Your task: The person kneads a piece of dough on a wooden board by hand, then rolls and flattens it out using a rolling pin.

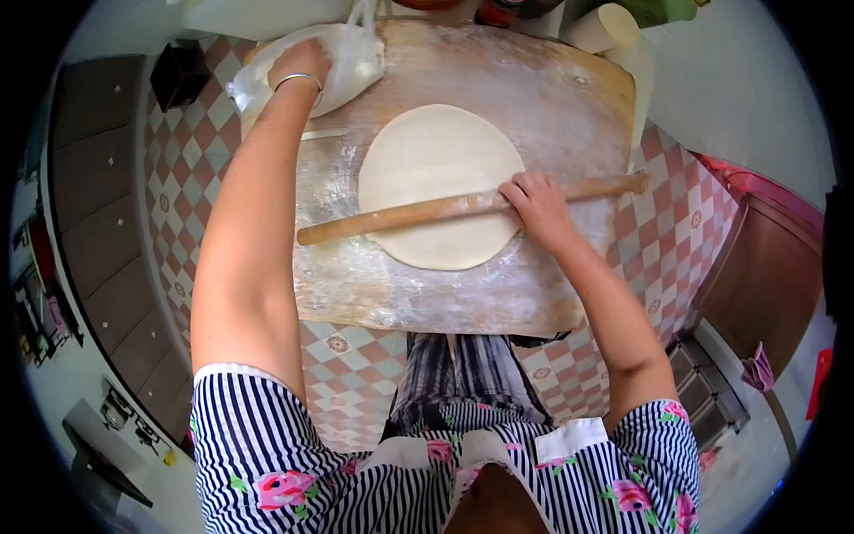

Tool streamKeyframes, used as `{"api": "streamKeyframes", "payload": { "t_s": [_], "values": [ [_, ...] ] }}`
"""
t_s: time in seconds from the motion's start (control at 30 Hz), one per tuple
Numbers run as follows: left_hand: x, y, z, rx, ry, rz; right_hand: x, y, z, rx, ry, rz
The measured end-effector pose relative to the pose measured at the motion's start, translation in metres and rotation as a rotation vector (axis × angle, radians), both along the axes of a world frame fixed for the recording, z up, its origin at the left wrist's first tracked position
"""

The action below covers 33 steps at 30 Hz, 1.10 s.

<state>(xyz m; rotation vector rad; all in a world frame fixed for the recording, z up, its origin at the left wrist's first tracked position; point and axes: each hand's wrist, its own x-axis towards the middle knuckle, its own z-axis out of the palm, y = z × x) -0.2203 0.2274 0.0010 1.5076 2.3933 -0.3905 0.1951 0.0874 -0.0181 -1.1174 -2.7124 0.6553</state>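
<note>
A round sheet of rolled dough (427,156) lies on a floured wooden board (534,294). Across it, slightly slanted, rests a long wooden rolling pin (391,218). My right hand (541,209) is closed around the pin, right of its middle, at the dough's right edge. At the board's far left corner, my left hand (300,64) reaches into a clear plastic bag (356,76) with white flour in it. Its fingers are hidden in the bag, so their grip does not show. A thin pale strip (325,134) lies on the board just below the bag.
Along the board's far edge stand a pale cylindrical container (603,28), a dark red jar (498,11) and a green bag (658,11). A black bin (180,77) sits on the checkered floor (191,178) at left. A brown cabinet (765,258) is at right.
</note>
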Motion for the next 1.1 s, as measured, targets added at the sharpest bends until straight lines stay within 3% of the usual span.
{"api": "streamKeyframes", "payload": {
  "t_s": [0.2,0.37,0.47,0.57,0.63,0.67,0.73,0.8,0.87,0.97,1.1],
  "values": [
    [-0.007,0.006,-0.020,0.023,-0.011,0.012,0.091,-0.059,0.031,-0.055,-0.139,-0.262],
    [-0.015,0.000,-0.012,0.155,-0.100,0.000,0.128,-0.093,0.045,-0.103,-0.029,-0.558],
    [-0.048,-0.002,-0.032,0.295,-0.337,0.240,0.121,-0.096,0.037,-0.068,-0.015,-0.702],
    [-0.030,-0.033,0.001,0.499,-0.991,0.446,0.105,-0.087,0.020,-0.026,-0.026,-0.785],
    [0.007,-0.072,0.042,0.420,-0.876,0.329,0.094,-0.082,0.008,0.001,-0.068,-0.811],
    [0.039,-0.099,0.051,0.485,-1.040,0.381,0.090,-0.079,0.002,0.016,-0.105,-0.815],
    [0.090,-0.143,0.047,0.296,-1.122,0.375,0.081,-0.075,-0.004,0.059,-0.169,-0.813],
    [0.112,-0.192,-0.015,0.424,-0.857,-0.162,0.075,-0.072,-0.008,0.120,-0.221,-0.805],
    [0.136,-0.225,-0.045,0.445,-0.541,-0.294,0.078,-0.064,-0.017,0.147,-0.216,-0.771],
    [0.170,-0.258,-0.050,0.326,-0.366,-0.228,0.078,-0.055,-0.020,0.145,-0.236,-0.755],
    [0.202,-0.198,-0.044,0.371,-0.448,-0.252,0.078,-0.054,-0.020,0.097,-0.281,-0.758]
  ]
}}
